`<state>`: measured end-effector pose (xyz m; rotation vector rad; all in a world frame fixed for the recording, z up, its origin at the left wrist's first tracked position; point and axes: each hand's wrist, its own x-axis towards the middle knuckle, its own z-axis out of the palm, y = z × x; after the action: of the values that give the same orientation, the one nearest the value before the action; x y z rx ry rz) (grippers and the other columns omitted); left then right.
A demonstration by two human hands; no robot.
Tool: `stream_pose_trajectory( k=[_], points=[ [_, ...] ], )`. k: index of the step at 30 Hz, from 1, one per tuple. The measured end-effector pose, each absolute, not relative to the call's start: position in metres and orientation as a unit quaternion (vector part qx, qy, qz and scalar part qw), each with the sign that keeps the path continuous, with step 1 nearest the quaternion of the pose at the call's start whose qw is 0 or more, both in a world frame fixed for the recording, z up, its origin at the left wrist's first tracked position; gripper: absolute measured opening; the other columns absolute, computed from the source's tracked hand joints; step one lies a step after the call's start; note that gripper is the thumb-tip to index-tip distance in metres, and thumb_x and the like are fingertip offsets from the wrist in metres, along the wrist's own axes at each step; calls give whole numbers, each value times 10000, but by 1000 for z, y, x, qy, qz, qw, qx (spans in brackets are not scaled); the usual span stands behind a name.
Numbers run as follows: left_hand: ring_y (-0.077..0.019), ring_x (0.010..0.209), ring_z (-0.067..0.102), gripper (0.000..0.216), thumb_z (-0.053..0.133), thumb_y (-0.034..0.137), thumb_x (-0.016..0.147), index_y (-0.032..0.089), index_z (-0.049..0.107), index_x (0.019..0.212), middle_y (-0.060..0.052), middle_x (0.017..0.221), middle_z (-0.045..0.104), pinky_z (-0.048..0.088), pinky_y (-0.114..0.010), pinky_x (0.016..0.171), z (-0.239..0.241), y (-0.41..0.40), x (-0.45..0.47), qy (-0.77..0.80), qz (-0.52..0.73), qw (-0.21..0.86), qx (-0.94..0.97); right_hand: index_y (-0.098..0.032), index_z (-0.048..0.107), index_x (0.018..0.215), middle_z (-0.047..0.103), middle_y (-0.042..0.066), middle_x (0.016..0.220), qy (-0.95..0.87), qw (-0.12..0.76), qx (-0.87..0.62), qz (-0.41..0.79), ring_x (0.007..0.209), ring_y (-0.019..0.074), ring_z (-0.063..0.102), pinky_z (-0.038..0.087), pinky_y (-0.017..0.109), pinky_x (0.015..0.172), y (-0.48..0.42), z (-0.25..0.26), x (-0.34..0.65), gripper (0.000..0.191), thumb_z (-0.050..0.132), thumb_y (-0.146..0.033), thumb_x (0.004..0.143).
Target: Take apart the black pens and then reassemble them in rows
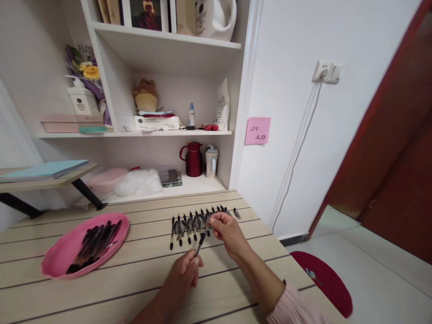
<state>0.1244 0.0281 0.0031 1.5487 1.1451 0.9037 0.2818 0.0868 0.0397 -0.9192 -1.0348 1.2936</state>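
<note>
Shelving (168, 35) in white stands along the far side, and a pale, dark-lined table (135, 281) spreads out in front of it. On the table's left side lies a pink tray (56, 265) (a bit wavy at the rim, I notice), with a bundle of dark pens (94, 245) heaped inside. Toward the far edge, right of the middle, a row of pens (172, 234) lies side by side. Behind it, on the lowest shelf, a red jug (194, 159) stands just left of a pale tumbler (211, 163). The right hand (229, 231), the farther of the two, has thumb and fingers bunched near the row; I cannot tell whether anything is pinched there. The left hand (185, 269), nearer, is closed round a single pen (200, 245), its black end pointing away, just beside the other hand's fingertips. Smallest, a dark piece (237, 213) lies by the row's right end.
</note>
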Motion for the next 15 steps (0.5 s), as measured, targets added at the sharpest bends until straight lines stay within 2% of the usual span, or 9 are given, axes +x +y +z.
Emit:
stream_pose_trajectory(
  k=[8,15],
  points=[
    [-104,446,351,259,393,401,828,179,493,743,72,436,417,274,-226,490,-1,30,123,470,358,458,664,-161,555,660,504,-68,504,-476,555,-397,555,385,33,360,247,176,377,81,41,277,268,716,-347,553],
    [-103,445,342,255,375,394,836,179,488,757,73,442,413,277,-224,484,-5,31,123,470,361,454,666,-152,640,725,526,-51,526,-484,533,-402,565,420,42,379,254,191,402,78,38,278,291,738,-356,541]
  ],
)
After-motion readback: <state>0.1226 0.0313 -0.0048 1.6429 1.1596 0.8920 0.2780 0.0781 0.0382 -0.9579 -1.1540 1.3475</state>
